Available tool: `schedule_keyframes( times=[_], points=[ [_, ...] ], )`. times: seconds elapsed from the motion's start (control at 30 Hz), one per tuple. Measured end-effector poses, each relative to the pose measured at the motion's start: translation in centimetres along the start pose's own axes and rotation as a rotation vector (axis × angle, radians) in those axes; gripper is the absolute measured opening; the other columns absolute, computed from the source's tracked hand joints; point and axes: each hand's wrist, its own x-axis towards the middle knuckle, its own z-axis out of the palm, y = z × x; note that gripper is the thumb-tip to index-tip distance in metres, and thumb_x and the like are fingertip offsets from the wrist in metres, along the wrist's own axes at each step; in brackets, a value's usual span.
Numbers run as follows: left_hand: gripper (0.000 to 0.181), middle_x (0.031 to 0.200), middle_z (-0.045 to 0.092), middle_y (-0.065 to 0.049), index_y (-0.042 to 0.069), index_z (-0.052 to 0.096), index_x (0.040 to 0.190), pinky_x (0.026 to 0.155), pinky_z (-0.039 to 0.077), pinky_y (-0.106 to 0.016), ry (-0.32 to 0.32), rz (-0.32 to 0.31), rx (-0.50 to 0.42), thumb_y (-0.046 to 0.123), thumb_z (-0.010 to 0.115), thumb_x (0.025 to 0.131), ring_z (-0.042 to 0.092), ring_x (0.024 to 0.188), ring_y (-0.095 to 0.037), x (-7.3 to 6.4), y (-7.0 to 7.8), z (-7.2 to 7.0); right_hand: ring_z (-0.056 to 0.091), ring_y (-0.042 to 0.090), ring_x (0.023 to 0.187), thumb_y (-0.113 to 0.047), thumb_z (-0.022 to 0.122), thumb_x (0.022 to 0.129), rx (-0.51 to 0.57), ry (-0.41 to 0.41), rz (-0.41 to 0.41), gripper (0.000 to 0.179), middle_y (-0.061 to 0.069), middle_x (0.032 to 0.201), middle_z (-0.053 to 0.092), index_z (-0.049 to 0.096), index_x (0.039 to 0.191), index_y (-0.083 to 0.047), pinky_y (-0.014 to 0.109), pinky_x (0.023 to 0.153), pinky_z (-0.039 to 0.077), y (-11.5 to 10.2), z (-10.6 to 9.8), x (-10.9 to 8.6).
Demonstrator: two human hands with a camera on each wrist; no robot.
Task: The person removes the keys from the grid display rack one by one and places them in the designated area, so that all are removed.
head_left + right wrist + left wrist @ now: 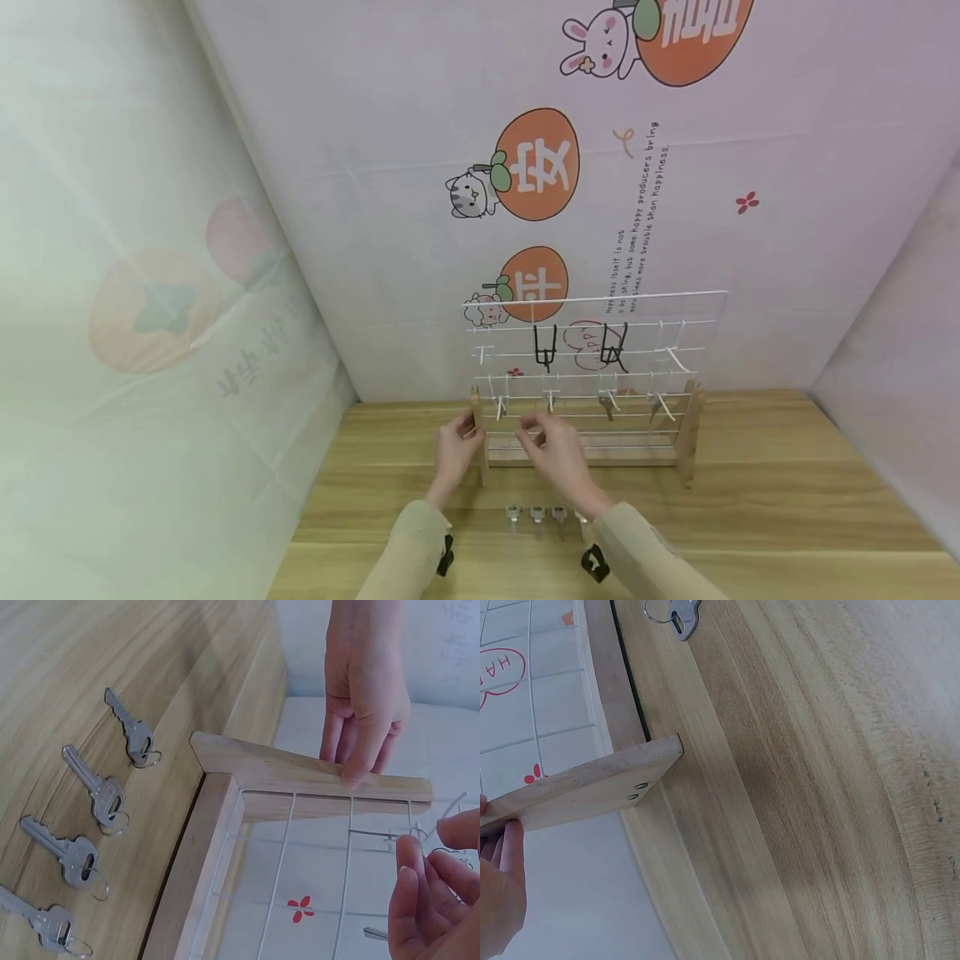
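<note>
A white wire rack (592, 376) stands in a wooden frame, with white and black hooks on its bars. My left hand (454, 450) grips the left wooden upright (262, 765), thumb on one side and fingers on the other. In front of the lower left hooks is my right hand (558, 457), its fingers bent and a gap showing between thumb and forefinger. Beside its fingertips a white hook (451, 814) juts out. A key (375, 932) shows partly behind that hand. Other keys hang lower right, one being a dark key (607, 407).
On the wooden table (772, 500), several silver keys with rings lie in a row before the rack, including one key (131, 729) nearest the left upright. Behind stands a printed white cloth wall (390, 250); more cloth closes both sides.
</note>
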Motion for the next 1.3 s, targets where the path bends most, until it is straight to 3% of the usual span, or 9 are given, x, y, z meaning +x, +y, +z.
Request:
schedule_keyframes(
  times=[0.33, 0.6, 0.8, 1.0, 1.3],
  points=[
    [0.04, 0.118, 0.064, -0.038, -0.018, 0.058, 0.123, 0.089, 0.063, -0.036, 0.003, 0.028, 0.003, -0.009, 0.066, 0.084, 0.067, 0.109, -0.048, 0.0, 0.0, 0.0, 0.06, 0.006, 0.062, -0.013, 0.073, 0.088, 0.012, 0.035, 0.008, 0.027, 0.014, 0.107, 0.073, 0.067, 0.113, -0.002, 0.011, 0.044, 0.047, -0.5, 1.5, 0.9],
    [0.041, 0.12, 0.063, -0.037, -0.016, 0.058, 0.124, 0.092, 0.062, -0.038, 0.012, -0.006, -0.008, -0.01, 0.066, 0.085, 0.066, 0.111, -0.047, 0.0, 0.1, 0.1, 0.061, 0.007, 0.061, -0.013, 0.074, 0.087, -0.019, 0.083, 0.002, 0.034, 0.013, 0.112, 0.072, 0.065, 0.118, -0.002, 0.012, 0.045, 0.047, -0.6, 2.5, 1.5],
    [0.04, 0.121, 0.06, -0.041, -0.021, 0.055, 0.124, 0.093, 0.061, -0.044, -0.006, -0.001, -0.012, -0.013, 0.063, 0.086, 0.063, 0.112, -0.053, -0.5, 1.8, 0.0, 0.062, 0.009, 0.063, -0.013, 0.073, 0.087, -0.018, 0.108, 0.017, 0.033, 0.013, 0.114, 0.07, 0.065, 0.118, -0.002, 0.012, 0.044, 0.047, -0.4, 3.1, 1.9],
    [0.037, 0.118, 0.061, -0.042, -0.022, 0.056, 0.12, 0.093, 0.061, -0.043, -0.013, 0.013, -0.029, -0.014, 0.062, 0.085, 0.062, 0.111, -0.055, -1.2, 3.8, -0.4, 0.066, 0.013, 0.069, -0.014, 0.072, 0.089, 0.017, 0.103, 0.049, 0.03, 0.013, 0.113, 0.07, 0.064, 0.116, -0.003, 0.013, 0.051, 0.053, -0.4, 3.5, 2.4],
    [0.038, 0.118, 0.059, -0.045, -0.024, 0.054, 0.121, 0.094, 0.059, -0.052, -0.025, 0.036, -0.054, -0.015, 0.061, 0.085, 0.061, 0.111, -0.057, -1.0, 3.5, -0.5, 0.071, 0.02, 0.079, -0.015, 0.071, 0.089, 0.063, 0.088, 0.099, 0.027, 0.012, 0.11, 0.07, 0.063, 0.114, -0.004, 0.02, 0.06, 0.06, -0.3, 3.8, 2.9]
  ],
)
